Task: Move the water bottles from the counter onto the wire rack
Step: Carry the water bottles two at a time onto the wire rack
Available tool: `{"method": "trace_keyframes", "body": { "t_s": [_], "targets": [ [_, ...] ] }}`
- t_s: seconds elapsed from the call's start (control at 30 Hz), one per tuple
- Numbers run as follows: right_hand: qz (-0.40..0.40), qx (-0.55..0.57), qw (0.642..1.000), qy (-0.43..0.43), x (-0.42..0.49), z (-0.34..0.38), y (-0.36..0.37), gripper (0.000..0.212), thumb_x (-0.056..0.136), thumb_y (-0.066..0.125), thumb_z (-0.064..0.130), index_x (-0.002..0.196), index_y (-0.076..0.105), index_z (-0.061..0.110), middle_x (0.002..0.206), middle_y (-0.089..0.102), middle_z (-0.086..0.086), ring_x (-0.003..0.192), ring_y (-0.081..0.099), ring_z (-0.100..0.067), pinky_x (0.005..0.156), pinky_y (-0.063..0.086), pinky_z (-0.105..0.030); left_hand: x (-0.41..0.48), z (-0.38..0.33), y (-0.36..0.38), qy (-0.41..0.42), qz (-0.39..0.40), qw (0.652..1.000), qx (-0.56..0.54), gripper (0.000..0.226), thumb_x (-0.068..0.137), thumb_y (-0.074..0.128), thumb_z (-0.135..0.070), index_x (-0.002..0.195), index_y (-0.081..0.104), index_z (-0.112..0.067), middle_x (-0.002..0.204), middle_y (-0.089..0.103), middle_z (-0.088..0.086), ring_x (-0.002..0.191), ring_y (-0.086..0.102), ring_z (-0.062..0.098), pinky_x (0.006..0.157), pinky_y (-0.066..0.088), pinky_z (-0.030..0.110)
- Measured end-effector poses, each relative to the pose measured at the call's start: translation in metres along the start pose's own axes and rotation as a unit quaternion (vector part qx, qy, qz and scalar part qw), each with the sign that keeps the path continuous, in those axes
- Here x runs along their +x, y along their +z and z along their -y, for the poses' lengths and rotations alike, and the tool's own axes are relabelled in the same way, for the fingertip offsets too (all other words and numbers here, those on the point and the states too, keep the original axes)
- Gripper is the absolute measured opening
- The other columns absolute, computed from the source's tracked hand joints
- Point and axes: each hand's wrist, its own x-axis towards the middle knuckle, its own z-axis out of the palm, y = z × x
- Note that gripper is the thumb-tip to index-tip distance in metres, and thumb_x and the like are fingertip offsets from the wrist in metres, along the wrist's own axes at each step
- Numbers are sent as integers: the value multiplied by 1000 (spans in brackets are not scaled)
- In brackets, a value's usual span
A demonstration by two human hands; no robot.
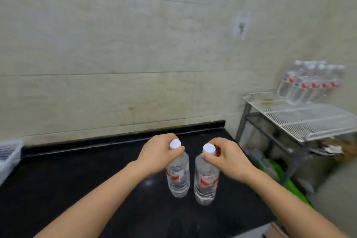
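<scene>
Your left hand (157,152) and right hand (229,158) each have fingers wrapped around a bottle neck, left bottle (178,175) and right bottle (205,181) over the black tabletop (77,179). Keep them upright, swing right, land them beside the group on the wire rack (301,120).

2 clear white-capped bottles (178,176) upright, gripped above counter (77,176); more on rack (301,120).

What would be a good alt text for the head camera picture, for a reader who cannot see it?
Two bare hands each grip the neck of an upright water bottle on a black counter: the left hand holds the left bottle, the right hand the right bottle. To the right stands a wire rack with a cluster of bottles at its far end.
</scene>
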Motion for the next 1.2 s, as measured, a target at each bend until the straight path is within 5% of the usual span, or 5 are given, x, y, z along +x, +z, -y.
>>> {"method": "trace_keyframes", "body": {
  "t_s": [0.33,0.47,0.6,0.77,1.2],
  "targets": [
    [-139,-36,989,46,-27,-133,-194,40,72,60,49,75,56,9,72,57,-8,66,51,-21,62,42,-43,118,-195,92,197,8,977,-80,16,80,58,-41,84,59,-27,69,62,-4,63,55,8,62,46,32],
    [-169,-41,984,43,-21,-183,-269,29,80,68,35,68,52,14,62,45,6,58,39,-7,56,32,-30,168,-269,117,254,-1,956,-147,23,81,65,-33,101,55,-36,64,61,1,58,51,9,59,42,25],
    [-210,-42,976,40,-2,-236,-330,39,71,63,49,71,54,11,62,43,9,57,38,-4,55,33,-30,226,-331,154,286,-5,938,-194,23,79,65,-35,100,57,-35,58,56,-10,55,48,6,55,37,19],
    [-227,-34,972,48,18,-301,-397,25,82,73,30,72,59,12,62,45,6,56,38,-5,53,32,-24,286,-397,195,299,4,934,-194,10,83,64,-34,93,64,-32,56,54,-11,51,49,-2,49,36,12],
    [-200,7,980,17,114,-480,-500,22,79,73,31,72,61,15,63,49,7,57,41,-6,54,34,-21,416,-502,309,213,-57,967,-128,16,83,65,-38,81,64,-23,57,52,-9,50,48,-1,45,33,12]
  ]
}}
